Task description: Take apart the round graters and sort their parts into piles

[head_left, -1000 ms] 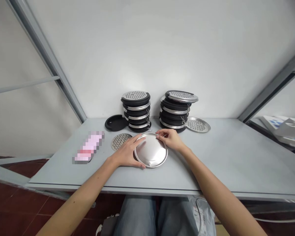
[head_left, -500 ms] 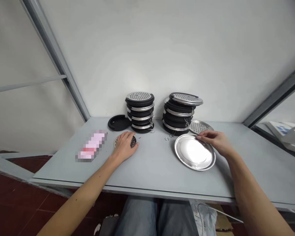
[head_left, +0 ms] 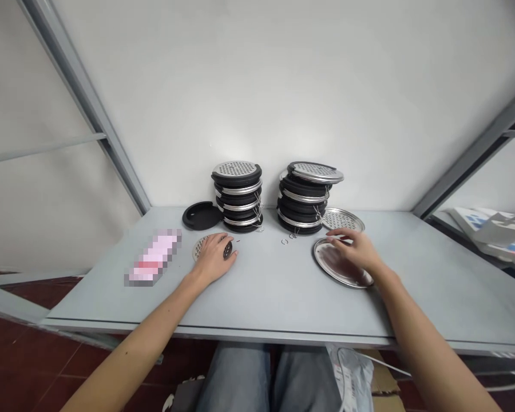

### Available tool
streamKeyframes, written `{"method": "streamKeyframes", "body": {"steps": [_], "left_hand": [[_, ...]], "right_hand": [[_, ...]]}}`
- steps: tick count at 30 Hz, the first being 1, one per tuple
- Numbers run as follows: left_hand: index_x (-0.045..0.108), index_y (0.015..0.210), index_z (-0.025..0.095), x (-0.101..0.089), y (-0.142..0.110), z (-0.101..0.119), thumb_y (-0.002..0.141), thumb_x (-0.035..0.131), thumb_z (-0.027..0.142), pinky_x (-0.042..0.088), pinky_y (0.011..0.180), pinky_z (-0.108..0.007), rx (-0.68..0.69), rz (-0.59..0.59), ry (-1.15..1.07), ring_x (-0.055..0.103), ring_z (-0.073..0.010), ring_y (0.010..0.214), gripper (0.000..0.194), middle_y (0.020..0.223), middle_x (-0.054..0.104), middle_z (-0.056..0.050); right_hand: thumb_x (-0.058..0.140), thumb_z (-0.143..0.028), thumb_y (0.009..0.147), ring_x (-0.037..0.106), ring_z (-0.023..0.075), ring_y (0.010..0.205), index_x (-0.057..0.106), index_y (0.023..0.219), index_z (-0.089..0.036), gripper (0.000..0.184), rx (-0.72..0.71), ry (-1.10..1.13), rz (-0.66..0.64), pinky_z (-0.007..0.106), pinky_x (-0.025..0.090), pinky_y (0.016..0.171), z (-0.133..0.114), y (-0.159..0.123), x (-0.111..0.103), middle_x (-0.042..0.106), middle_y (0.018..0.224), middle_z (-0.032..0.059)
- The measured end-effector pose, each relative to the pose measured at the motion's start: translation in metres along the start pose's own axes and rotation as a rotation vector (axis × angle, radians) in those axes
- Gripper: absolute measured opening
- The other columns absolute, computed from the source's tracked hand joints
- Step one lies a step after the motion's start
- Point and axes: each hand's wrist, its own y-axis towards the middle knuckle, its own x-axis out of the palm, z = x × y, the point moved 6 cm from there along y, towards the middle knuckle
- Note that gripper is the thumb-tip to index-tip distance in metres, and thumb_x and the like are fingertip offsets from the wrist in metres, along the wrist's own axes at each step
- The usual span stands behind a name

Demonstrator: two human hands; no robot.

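My left hand (head_left: 214,256) lies over a small round perforated disc (head_left: 198,247) on the left of the table, fingers spread and largely covering it. On the right, a shiny round metal plate (head_left: 332,260) with a raised rim lies on the table. Over its far right side hovers my right hand (head_left: 358,252), thumb and fingers apart. Whether the fingertips still touch the rim is hard to tell. Behind that hand sits a metal disc with grater holes (head_left: 343,220). Two small wire rings (head_left: 285,242) lie between the hands, toward the back.
Two stacks of black-rimmed round graters, left (head_left: 237,197) and right (head_left: 304,197), stand near the wall. A black round holder (head_left: 201,216) lies beside the left stack. A pixelated pink object (head_left: 154,257) is at the left. White boxes (head_left: 493,234) sit beyond the table's right side.
The metal plate, tilted up in my right fingers before, now lies lower. My right hand has opened and shifted over it. My left hand stays on the perforated disc; the view has turned slightly.
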Motion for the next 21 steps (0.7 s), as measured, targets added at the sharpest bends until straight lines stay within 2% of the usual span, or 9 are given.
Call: {"method": "streamKeyframes", "body": {"steps": [3, 6, 9, 11, 15, 17, 21], "left_hand": [[0.063, 0.113, 0.018, -0.002, 0.000, 0.001, 0.085, 0.057, 0.032, 0.040, 0.101, -0.046, -0.006, 0.002, 0.003, 0.054, -0.0287, 0.114, 0.032, 0.122, 0.060, -0.010], [0.064, 0.111, 0.019, -0.004, 0.001, 0.000, 0.085, 0.057, 0.032, 0.040, 0.102, -0.046, -0.011, 0.020, -0.003, 0.054, -0.0282, 0.113, 0.030, 0.121, 0.061, -0.010], [0.065, 0.107, 0.020, -0.006, 0.002, -0.001, 0.084, 0.057, 0.030, 0.042, 0.100, -0.045, -0.015, 0.038, -0.011, 0.056, -0.0273, 0.110, 0.026, 0.117, 0.063, -0.008], [0.066, 0.104, 0.021, -0.007, 0.003, -0.003, 0.084, 0.057, 0.028, 0.044, 0.097, -0.044, -0.028, 0.053, -0.018, 0.058, -0.0266, 0.107, 0.023, 0.114, 0.064, -0.007], [0.067, 0.099, 0.022, -0.010, 0.003, -0.006, 0.083, 0.057, 0.027, 0.046, 0.096, -0.043, -0.050, 0.089, -0.037, 0.059, -0.0261, 0.105, 0.019, 0.109, 0.065, -0.007], [0.067, 0.097, 0.022, -0.012, 0.003, -0.006, 0.084, 0.057, 0.028, 0.045, 0.096, -0.043, -0.056, 0.103, -0.040, 0.059, -0.0259, 0.105, 0.018, 0.108, 0.066, -0.007], [0.068, 0.094, 0.022, -0.013, 0.004, -0.007, 0.083, 0.058, 0.027, 0.045, 0.096, -0.042, -0.066, 0.107, -0.047, 0.059, -0.0250, 0.102, 0.015, 0.106, 0.066, -0.006]], "right_hand": [[0.059, -0.042, 0.078, 0.066, 0.0228, 0.090, 0.069, 0.094, -0.020, 0.029, -0.077, -0.016, -0.156, 0.034, 0.052, 0.084, -0.009, -0.002, 0.015, 0.071, 0.099, 0.0063], [0.058, -0.039, 0.078, 0.066, 0.0226, 0.087, 0.070, 0.092, -0.020, 0.026, -0.110, -0.083, -0.190, 0.033, 0.052, 0.081, -0.005, -0.003, 0.018, 0.072, 0.096, 0.0056], [0.058, -0.037, 0.077, 0.064, 0.0237, 0.092, 0.070, 0.088, -0.021, 0.022, -0.126, -0.164, -0.101, 0.036, 0.049, 0.087, 0.006, 0.000, 0.011, 0.071, 0.096, 0.0055], [0.060, -0.034, 0.075, 0.062, 0.0254, 0.097, 0.070, 0.087, -0.020, 0.021, -0.127, -0.239, 0.011, 0.039, 0.045, 0.093, 0.015, 0.002, 0.003, 0.071, 0.097, 0.0066], [0.066, -0.032, 0.071, 0.055, 0.0290, 0.108, 0.066, 0.107, -0.016, 0.039, -0.043, -0.396, 0.230, 0.041, 0.038, 0.098, 0.036, 0.005, -0.014, 0.067, 0.106, 0.0125], [0.066, -0.036, 0.073, 0.053, 0.0290, 0.109, 0.063, 0.114, -0.016, 0.045, 0.034, -0.452, 0.224, 0.039, 0.038, 0.096, 0.049, 0.006, -0.017, 0.065, 0.109, 0.0146], [0.065, -0.041, 0.076, 0.050, 0.0290, 0.110, 0.064, 0.113, -0.018, 0.044, 0.186, -0.505, 0.232, 0.036, 0.035, 0.094, 0.069, 0.005, -0.027, 0.062, 0.115, 0.0153]]}}
